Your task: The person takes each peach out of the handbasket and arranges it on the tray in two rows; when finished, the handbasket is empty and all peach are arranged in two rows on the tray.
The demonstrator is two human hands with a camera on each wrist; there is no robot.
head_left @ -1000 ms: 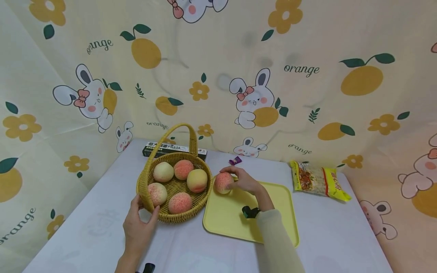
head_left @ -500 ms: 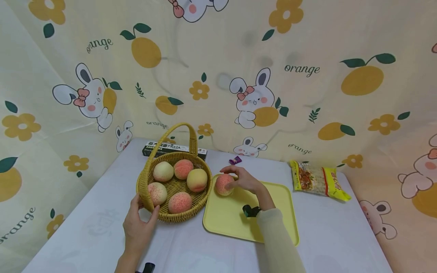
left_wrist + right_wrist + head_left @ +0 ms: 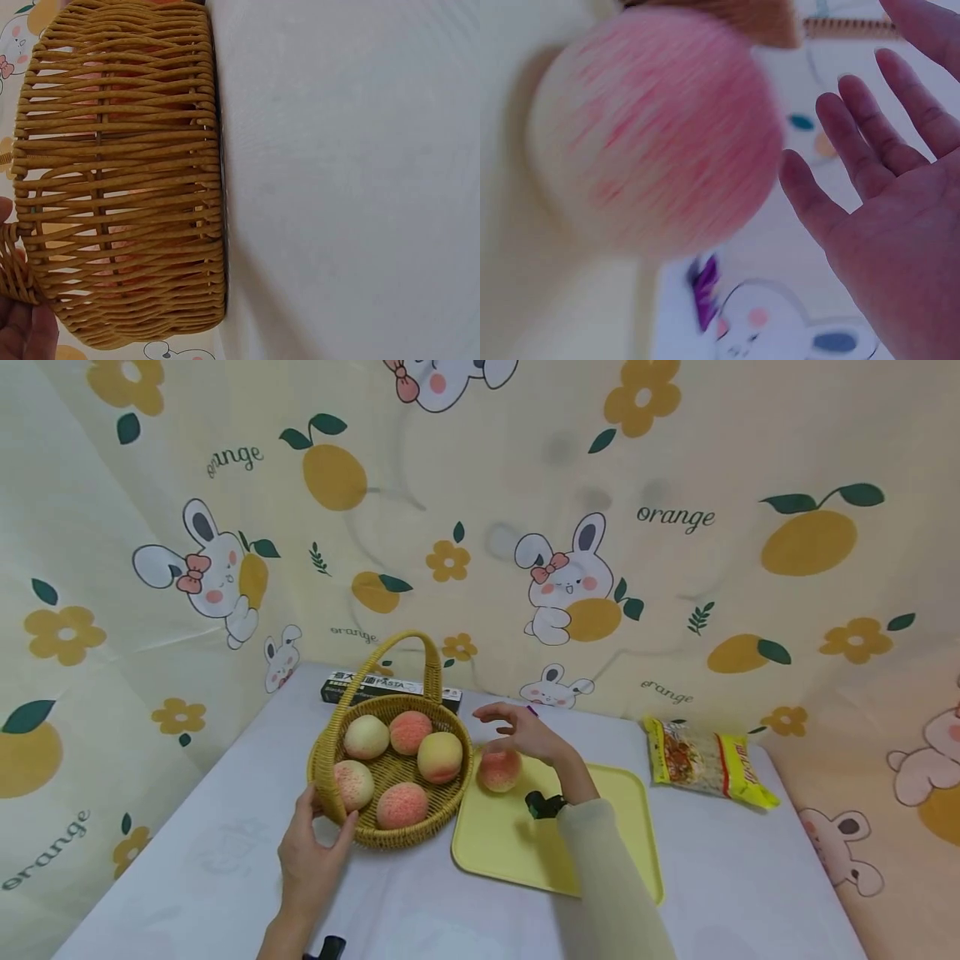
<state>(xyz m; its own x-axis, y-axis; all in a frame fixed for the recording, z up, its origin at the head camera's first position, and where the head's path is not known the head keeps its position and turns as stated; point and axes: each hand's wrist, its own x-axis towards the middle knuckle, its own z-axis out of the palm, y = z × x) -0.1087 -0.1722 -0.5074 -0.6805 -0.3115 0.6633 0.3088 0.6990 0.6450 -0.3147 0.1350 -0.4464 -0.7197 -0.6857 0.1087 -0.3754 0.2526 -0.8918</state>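
Note:
A wicker basket (image 3: 405,837) with a tall handle stands left of centre in the head view, with several peaches (image 3: 402,805) inside. My left hand (image 3: 311,852) grips it at the near left, where the handle meets the rim; the left wrist view shows fingers and thumb around the handle base. On the far left corner of a yellow tray (image 3: 517,852) lies a pink peach (image 3: 500,772). Just above it is my right hand (image 3: 531,737), fingers spread and holding nothing. In the right wrist view, a gap shows between that peach (image 3: 660,135) and most of the palm.
Behind the basket lies a black pasta box (image 3: 450,697). A purple-wrapped candy (image 3: 705,292) is on the table past the tray, mostly hidden by my right hand in the head view. A yellow food packet (image 3: 705,762) lies at the back right. A printed cloth hangs behind.
My right hand has let go of the peach on the tray and lifted slightly up and away. The left hand keeps its hold on the basket. The head view has shifted a little.

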